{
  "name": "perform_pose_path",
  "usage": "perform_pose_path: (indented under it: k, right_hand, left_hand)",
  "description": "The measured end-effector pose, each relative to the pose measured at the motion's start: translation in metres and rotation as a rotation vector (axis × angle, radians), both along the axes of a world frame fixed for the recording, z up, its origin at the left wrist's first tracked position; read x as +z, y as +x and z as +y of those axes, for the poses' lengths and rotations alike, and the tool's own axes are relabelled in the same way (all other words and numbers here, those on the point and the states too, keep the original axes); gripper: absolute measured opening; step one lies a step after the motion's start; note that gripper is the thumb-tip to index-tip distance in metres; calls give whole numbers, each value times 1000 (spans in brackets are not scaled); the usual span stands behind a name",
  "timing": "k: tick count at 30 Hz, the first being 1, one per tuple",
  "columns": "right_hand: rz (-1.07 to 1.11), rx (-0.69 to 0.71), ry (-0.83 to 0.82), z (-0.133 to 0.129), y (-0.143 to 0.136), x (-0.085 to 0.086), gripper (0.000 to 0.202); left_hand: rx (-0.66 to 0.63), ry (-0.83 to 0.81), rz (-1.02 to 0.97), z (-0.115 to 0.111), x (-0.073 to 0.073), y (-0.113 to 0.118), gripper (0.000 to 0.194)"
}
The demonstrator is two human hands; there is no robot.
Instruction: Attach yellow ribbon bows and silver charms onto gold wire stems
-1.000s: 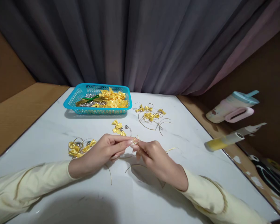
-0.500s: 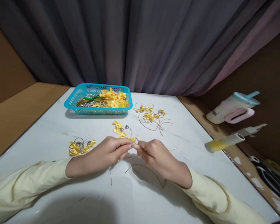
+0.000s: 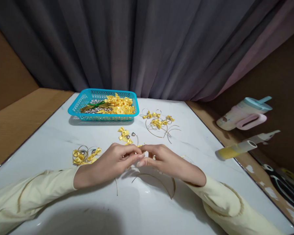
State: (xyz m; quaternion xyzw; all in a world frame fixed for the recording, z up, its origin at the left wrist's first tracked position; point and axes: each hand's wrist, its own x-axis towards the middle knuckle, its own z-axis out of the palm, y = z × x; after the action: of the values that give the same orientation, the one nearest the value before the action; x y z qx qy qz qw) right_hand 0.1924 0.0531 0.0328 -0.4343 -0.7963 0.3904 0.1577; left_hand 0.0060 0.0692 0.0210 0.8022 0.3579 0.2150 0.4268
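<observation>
My left hand [image 3: 117, 160] and my right hand [image 3: 164, 160] meet at the fingertips above the middle of the white table. The left thumb and forefinger are pinched together; what lies between them is too small to make out. On the right, thumb and forefinger close in against the left fingertips, and whatever they grip is hidden. Thin gold wires [image 3: 159, 180] curve over the tabletop below the hands. Just beyond the fingers lie yellow ribbon bows [image 3: 123, 134] and silver heart-shaped beads [image 3: 133, 134].
A blue basket [image 3: 103, 117] holds yellow bows, silver beads and a bundle of gold wires. Finished-looking bow-and-wire pieces lie left [image 3: 79, 156] and back right [image 3: 158, 123]. A tumbler [image 3: 231, 116], a glue bottle [image 3: 231, 151] and scissors [image 3: 284, 186] stand or lie on the right.
My right hand has turned, its fingers now more extended and its thumb lower against the left fingertips. The wire end that stuck up by the right fingers no longer shows clearly.
</observation>
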Motion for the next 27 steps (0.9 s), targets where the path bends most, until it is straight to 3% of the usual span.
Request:
perform_pose_path:
  k: [5, 11, 16, 20, 23, 27]
  right_hand:
    - [224, -92, -204, 0, -1, 1, 21]
    - [234, -248, -125, -3, -2, -1, 24]
    - [154, -233, 7, -3, -3, -1, 29]
    - [111, -243, 4, -2, -1, 3, 27]
    - [137, -238, -72, -1, 2, 7, 17]
    - [247, -183, -257, -2, 0, 8, 31]
  left_hand:
    - [53, -173, -91, 0, 5, 1, 27]
    - [62, -204, -136, 1, 5, 0, 27]
    - [80, -43, -56, 1, 2, -2, 26]
    - [86, 82, -12, 0, -2, -4, 23]
    - [78, -16, -48, 0, -2, -5, 24]
    - [96, -203, -145, 4, 0, -3, 25]
